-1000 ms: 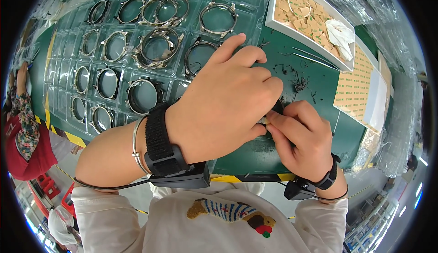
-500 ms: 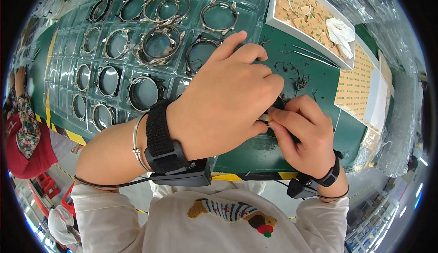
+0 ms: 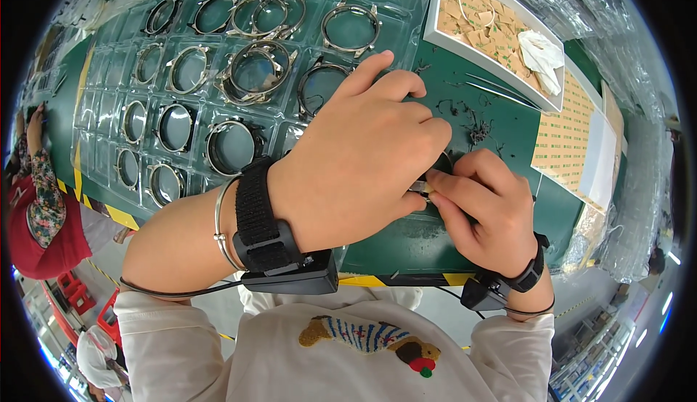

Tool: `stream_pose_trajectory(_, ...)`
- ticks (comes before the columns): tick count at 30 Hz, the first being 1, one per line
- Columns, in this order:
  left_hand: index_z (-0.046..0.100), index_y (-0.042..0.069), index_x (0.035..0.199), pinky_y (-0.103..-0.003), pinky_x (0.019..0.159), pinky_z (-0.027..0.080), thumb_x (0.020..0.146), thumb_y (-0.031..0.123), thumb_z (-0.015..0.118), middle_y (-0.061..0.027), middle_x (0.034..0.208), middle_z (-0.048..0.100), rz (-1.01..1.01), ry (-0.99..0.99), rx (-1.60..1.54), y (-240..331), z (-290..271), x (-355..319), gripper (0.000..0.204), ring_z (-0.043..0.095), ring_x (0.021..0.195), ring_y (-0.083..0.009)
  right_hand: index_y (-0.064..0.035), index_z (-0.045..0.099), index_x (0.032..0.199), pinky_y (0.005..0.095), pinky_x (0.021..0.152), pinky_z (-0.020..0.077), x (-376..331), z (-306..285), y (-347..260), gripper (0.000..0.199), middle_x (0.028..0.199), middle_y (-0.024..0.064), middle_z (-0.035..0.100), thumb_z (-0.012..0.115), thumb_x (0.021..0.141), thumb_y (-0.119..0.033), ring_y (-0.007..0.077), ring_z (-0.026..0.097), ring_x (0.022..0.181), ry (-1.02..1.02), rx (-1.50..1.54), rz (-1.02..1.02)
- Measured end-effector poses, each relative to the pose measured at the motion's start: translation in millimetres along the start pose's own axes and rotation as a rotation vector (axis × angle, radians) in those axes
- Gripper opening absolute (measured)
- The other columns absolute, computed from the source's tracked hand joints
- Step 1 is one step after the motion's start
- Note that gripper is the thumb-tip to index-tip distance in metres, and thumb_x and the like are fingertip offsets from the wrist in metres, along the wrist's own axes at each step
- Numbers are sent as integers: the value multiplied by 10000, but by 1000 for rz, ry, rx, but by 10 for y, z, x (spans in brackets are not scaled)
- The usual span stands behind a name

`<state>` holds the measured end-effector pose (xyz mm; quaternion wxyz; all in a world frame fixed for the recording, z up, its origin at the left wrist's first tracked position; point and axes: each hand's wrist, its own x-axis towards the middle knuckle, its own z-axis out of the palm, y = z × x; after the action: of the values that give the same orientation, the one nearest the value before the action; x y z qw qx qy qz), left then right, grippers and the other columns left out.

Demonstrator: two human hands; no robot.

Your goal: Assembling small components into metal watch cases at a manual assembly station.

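Observation:
My left hand (image 3: 370, 152) is bent over the work, its forefinger stretched out and its thumb curled in toward my right hand (image 3: 488, 210). Between the two hands is a watch case (image 3: 420, 186), mostly hidden; only a bit of metal and a dark curved edge show. The left thumb and the covered fingers close on it. My right thumb and forefinger pinch at its right side, touching the metal. To the left, a clear plastic tray (image 3: 279, 137) holds several round metal watch cases (image 3: 232, 146), some stacked on each other.
Beyond my hands lie tweezers (image 3: 501, 91) and dark shreds (image 3: 475, 128). A white box (image 3: 433, 28) of brown paper pieces and a crumpled white cloth (image 3: 541, 57) is at the far right, near a printed adhesive sheet (image 3: 563, 148). A co-worker in red (image 3: 54, 231) is at far left.
Both hands keep nearly the same pose on the watch case. My right hand and wrist have shifted very slightly to the right. The co-worker's hand at the far left has moved a little.

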<state>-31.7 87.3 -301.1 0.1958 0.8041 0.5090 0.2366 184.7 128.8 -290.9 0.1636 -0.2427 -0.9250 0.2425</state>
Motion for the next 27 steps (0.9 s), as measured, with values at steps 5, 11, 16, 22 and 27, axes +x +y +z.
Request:
stream_pose_trajectory(5,682,76,983,-539,1187,312,666,194,871,-61,991,693,-2,4,-6,-3,5,-3,387,551,1237,-312,-28,755,980,323,520,453,-18,113,-59,201,844,83,576,755,788,27,217,572,610,75,-69,14)
stream_pose_trajectory(11,681,75,979,-542,1185,314,666,192,869,-62,985,692,3,6,-12,-17,7,-13,384,552,1234,-313,-29,754,981,322,519,454,-7,63,-31,200,847,84,577,754,789,27,217,574,609,71,-52,19)
stream_pose_trajectory(16,675,74,973,-546,1182,315,662,200,873,-63,979,690,-3,-5,-5,-1,2,0,389,554,1231,-315,-26,751,983,328,528,465,-2,7,-8,198,857,93,582,748,794,32,225,581,615,-3,-26,-6)
stream_pose_trajectory(22,674,74,973,-546,1182,313,659,203,877,-62,977,689,-10,-6,1,-1,-4,1,396,552,1232,-314,-22,745,979,331,546,472,-12,111,-62,198,860,103,580,739,792,42,239,593,652,71,-32,52)
stream_pose_trajectory(27,674,75,976,-547,1186,308,657,204,879,-60,975,685,6,-3,-13,-14,-1,-5,401,550,1235,-313,-22,742,986,314,560,452,5,69,-8,213,859,98,579,744,780,32,219,584,687,130,-47,54)
